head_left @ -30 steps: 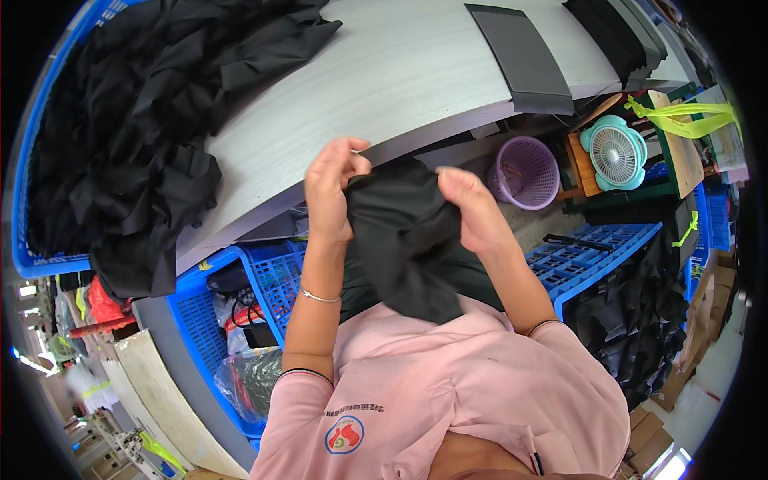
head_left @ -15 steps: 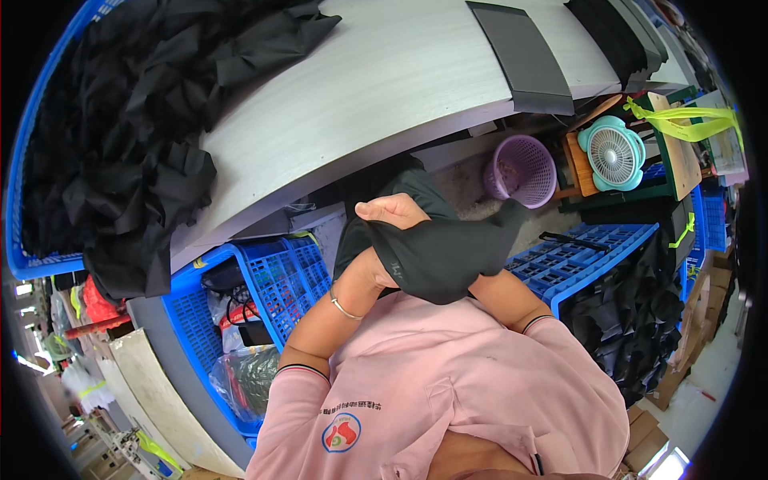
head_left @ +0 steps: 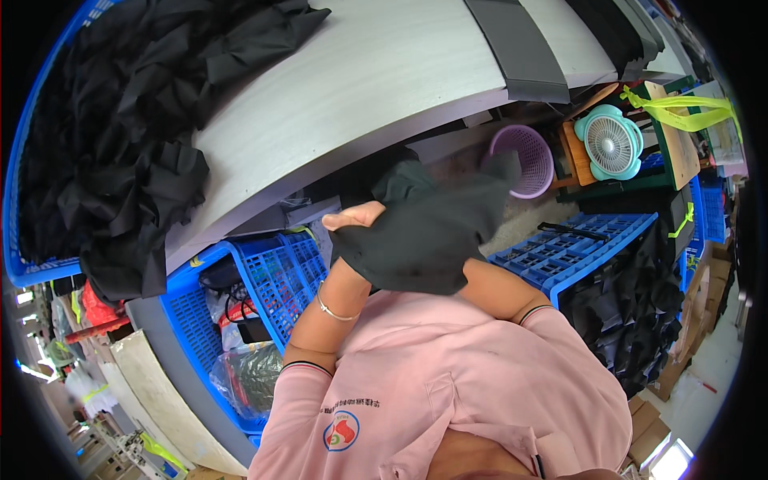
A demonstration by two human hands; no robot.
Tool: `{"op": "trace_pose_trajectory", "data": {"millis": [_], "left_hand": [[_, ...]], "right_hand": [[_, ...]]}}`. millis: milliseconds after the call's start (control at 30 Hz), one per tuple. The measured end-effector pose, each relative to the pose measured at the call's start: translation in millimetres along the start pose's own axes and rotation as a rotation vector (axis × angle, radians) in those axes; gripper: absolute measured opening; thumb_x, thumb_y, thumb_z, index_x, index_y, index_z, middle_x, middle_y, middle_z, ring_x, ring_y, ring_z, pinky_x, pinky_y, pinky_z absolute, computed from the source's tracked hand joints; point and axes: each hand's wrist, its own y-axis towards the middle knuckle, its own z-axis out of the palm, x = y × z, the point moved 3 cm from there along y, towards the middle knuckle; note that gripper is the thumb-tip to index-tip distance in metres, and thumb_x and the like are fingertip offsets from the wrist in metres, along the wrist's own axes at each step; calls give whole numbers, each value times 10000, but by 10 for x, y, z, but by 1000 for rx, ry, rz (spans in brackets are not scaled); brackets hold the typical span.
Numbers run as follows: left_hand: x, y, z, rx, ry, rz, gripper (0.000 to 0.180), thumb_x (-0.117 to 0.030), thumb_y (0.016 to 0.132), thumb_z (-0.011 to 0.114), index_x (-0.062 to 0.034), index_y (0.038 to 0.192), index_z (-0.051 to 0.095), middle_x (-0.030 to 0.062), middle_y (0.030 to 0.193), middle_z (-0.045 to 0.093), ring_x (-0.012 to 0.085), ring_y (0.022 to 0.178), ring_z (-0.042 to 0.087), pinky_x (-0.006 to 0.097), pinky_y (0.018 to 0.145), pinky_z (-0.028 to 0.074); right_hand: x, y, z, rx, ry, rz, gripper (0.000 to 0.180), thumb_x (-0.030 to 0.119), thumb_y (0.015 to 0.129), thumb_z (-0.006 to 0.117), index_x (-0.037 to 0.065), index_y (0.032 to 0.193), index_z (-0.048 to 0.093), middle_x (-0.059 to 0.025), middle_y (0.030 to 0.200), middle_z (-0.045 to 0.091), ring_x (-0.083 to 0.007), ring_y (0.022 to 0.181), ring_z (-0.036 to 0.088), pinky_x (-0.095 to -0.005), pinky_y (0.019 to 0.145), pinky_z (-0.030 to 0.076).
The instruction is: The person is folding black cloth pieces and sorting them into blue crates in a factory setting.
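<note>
A piece of black cloth (head_left: 416,240) is spread in front of my chest, its far right corner smeared by motion. At its left edge my left hand (head_left: 353,216) grips it, with the thumb along the top and most of the fingers under the fabric. My right forearm (head_left: 500,290) runs up beneath the cloth, which hides the right hand and its fingers. A large heap of black fabric (head_left: 120,136) lies at the left in a blue crate (head_left: 40,272), some of it hanging over the table edge.
A pale table (head_left: 320,88) curves across the far side, with a dark flat panel (head_left: 520,52) on it. Blue crates (head_left: 192,320) stand at my left and right, the right one (head_left: 580,248) beside more black pieces. Beyond are a purple basket (head_left: 528,172) and a turquoise fan (head_left: 612,142).
My left hand has shifted left, and the cloth is spread wider between my arms. Its far right corner has risen. The view has tilted slightly.
</note>
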Motion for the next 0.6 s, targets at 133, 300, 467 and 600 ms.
{"op": "trace_pose_trajectory", "data": {"millis": [133, 300, 467, 600], "left_hand": [[-362, 763, 996, -143, 901, 26, 544, -438, 940, 554, 28, 1221, 548, 194, 1336, 522, 274, 1211, 525, 405, 980, 459], [-375, 1127, 1326, -14, 1273, 365, 581, -155, 950, 590, -88, 1495, 400, 188, 1596, 252, 312, 1480, 257, 405, 1169, 258], [-817, 940, 369, -570, 749, 286, 528, -220, 997, 557, -64, 1480, 410, 89, 1573, 330, 240, 1439, 332, 390, 1116, 341], [-845, 801, 310, -786, 570, 313, 507, -212, 1001, 551, -42, 1461, 421, 73, 1525, 393, 217, 1409, 360, 394, 1119, 339]], "right_hand": [[-139, -132, -75, -52, -141, -200, 306, 302, 974, 600, 44, 813, 620, -13, 713, 578, -72, 662, 574, -255, 600, 464], [-179, -340, 172, -92, -298, -465, 275, 282, 963, 610, 29, 860, 648, -42, 751, 618, -87, 705, 608, -266, 639, 491], [-281, -358, -415, -131, 137, 578, 231, 202, 952, 596, 8, 1069, 643, -98, 991, 667, -104, 833, 643, -287, 749, 516], [254, -289, -707, -395, 286, 212, 269, 165, 989, 556, -7, 1190, 601, -65, 1099, 641, -134, 1009, 615, -280, 879, 486]]}}
